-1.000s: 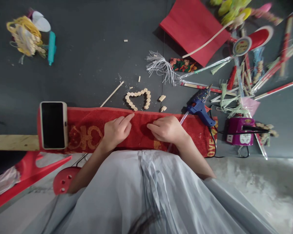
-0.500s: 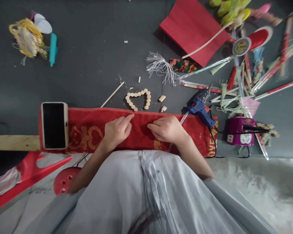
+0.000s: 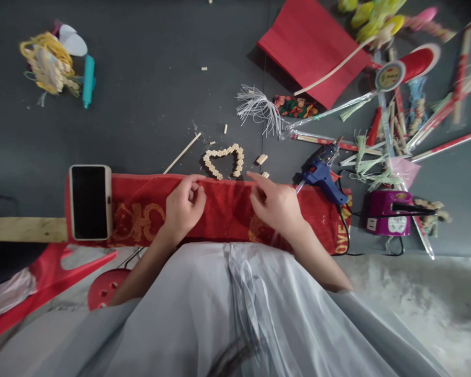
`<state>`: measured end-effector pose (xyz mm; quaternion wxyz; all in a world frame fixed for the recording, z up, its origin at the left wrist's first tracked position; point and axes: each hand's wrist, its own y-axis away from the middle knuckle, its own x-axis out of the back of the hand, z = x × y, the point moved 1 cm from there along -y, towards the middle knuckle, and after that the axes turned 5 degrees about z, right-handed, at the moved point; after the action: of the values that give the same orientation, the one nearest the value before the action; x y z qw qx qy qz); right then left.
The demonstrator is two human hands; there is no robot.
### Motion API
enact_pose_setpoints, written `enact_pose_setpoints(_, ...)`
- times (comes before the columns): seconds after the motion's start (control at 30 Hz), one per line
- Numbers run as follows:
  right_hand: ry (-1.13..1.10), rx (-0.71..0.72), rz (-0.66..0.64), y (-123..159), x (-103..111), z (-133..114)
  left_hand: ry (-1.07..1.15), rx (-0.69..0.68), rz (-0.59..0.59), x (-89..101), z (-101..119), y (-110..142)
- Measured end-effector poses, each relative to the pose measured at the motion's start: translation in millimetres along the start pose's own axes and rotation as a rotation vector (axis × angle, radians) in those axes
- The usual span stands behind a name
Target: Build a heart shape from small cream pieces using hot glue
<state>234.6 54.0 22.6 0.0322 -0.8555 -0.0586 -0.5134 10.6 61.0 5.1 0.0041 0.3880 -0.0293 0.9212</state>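
Note:
My left hand [image 3: 184, 207] rests on a red towel [image 3: 227, 212] with gold print, its fingers curled in and the thumb against the fingertips; what they hold, if anything, is hidden. My right hand [image 3: 275, 203] lies on the same towel, index finger stretched to the towel's far edge beside a small wooden piece [image 3: 264, 175]. A heart shape of small pale pieces [image 3: 223, 158] lies on the dark floor just beyond the towel, between the two hands. A blue glue gun [image 3: 322, 175] sits to the right of my right hand.
A phone [image 3: 91, 201] lies on the towel's left end, over a wooden plank [image 3: 23, 229]. A thin stick [image 3: 181, 152], a white tassel [image 3: 259, 107], red paper [image 3: 314, 47], wrapped sticks [image 3: 396, 120] and a purple power box [image 3: 388, 217] lie around. A yellow bundle [image 3: 47, 60] is far left.
My right hand has slid forward and stretched its index finger to the towel's far edge. My left hand's fingers have curled in from a pointing pose.

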Motion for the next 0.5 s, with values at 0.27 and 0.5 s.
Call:
enact_pose_setpoints(0.27, -0.224, -0.161, -0.214, -0.9, -1.3, -8.5, 0.154, 0.091, -0.111, -1.3, 2.6, 1.6)
enact_pose_setpoints(0.5, -0.266, -0.141, -0.119, -1.2, -7.6, -6.0, 0.090, 0.061, -0.121, 0.1, 3.5, 3.2)
